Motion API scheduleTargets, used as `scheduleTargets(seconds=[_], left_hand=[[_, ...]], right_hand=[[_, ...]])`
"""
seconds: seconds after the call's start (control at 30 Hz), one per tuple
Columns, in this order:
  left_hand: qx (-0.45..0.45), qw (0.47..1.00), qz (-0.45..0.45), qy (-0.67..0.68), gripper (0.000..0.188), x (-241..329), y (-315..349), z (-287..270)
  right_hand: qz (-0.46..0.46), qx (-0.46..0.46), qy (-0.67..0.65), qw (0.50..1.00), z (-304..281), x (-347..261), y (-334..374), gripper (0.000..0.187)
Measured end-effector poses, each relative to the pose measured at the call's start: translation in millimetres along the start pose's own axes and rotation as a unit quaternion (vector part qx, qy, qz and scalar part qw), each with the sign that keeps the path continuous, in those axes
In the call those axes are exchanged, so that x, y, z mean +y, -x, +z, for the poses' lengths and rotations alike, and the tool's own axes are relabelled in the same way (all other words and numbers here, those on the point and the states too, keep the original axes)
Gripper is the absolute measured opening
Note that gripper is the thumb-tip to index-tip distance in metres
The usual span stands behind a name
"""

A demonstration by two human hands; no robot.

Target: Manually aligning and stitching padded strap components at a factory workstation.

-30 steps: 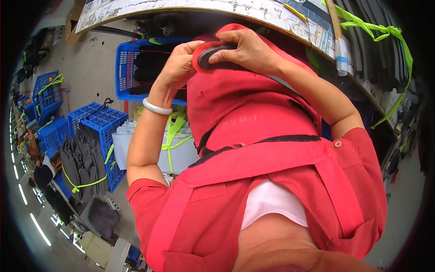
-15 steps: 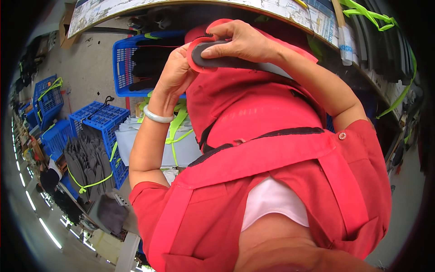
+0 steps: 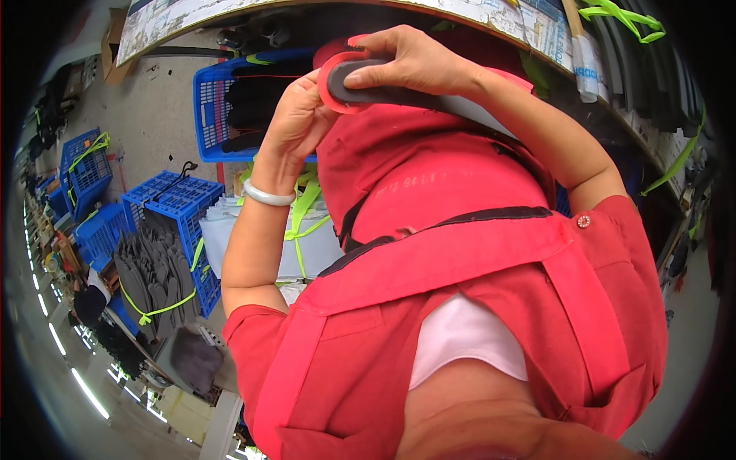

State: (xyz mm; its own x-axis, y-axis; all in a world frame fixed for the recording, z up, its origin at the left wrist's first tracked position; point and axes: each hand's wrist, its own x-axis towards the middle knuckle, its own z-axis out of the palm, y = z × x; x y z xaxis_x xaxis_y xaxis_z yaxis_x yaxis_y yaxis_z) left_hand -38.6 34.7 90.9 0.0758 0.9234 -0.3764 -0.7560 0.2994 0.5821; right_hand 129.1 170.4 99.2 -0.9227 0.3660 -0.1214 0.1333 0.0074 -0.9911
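Between both my hands is a long dark grey, round-ended piece shaped like a shoe insole [image 3: 410,96]. A red strip [image 3: 330,101] curls around its rounded end. My right hand [image 3: 422,65] is closed on the insole, thumb pressed on its dark top face and index finger bent over by the strip's upper end. My left hand [image 3: 297,115], with a pale bangle on the wrist, is closed at the strip beside the rounded end; its fingertips are partly hidden. The insole's other end runs under my right forearm, where a lighter grey surface shows.
A worktable [image 3: 307,6] edge runs across the top. Beyond my left hand sits a blue crate [image 3: 203,115] holding dark pieces. Further left are another blue crate [image 3: 172,192], tied grey insole-shaped pieces [image 3: 157,268] and tied pale sheets [image 3: 268,249]. Dark strips [image 3: 621,69] stand at upper right.
Both hands and the insole have shifted slightly upward in view. The grips stay much the same, and the red strip is still around the rounded end.
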Motion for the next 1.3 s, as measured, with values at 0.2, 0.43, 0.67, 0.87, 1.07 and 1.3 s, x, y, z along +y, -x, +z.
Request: scheduleTargets(seconds=[0.2,0.43,0.67,0.87,1.07,1.3], left_hand=[[0.004,0.999,0.015,-0.046,0.028,-7.5,3.4,-6.1],[0.047,0.997,0.022,-0.055,0.021,-15.5,7.7,0.5],[0.014,0.937,0.199,-0.286,0.009,-17.1,28.7,43.8],[0.173,0.871,0.271,-0.372,0.009,-16.6,-16.3,-11.7],[0.156,0.829,0.259,-0.470,0.012,-30.4,-30.6,-2.7],[0.088,0.952,0.150,-0.252,0.047,-25.6,-6.2,-5.5]], right_hand=[[0.012,-0.005,0.066,0.998,8.0,2.4,0.0,0.062],[0.006,0.007,0.108,0.994,20.8,3.8,4.0,0.050],[0.073,0.208,0.230,0.948,-6.4,70.7,-14.6,0.035],[0.017,0.148,0.164,0.975,10.3,45.5,-12.7,0.031],[-0.017,0.196,0.187,0.963,12.1,46.3,-8.5,0.028],[-0.041,0.170,-0.020,0.984,3.8,-35.2,-12.4,0.021]])
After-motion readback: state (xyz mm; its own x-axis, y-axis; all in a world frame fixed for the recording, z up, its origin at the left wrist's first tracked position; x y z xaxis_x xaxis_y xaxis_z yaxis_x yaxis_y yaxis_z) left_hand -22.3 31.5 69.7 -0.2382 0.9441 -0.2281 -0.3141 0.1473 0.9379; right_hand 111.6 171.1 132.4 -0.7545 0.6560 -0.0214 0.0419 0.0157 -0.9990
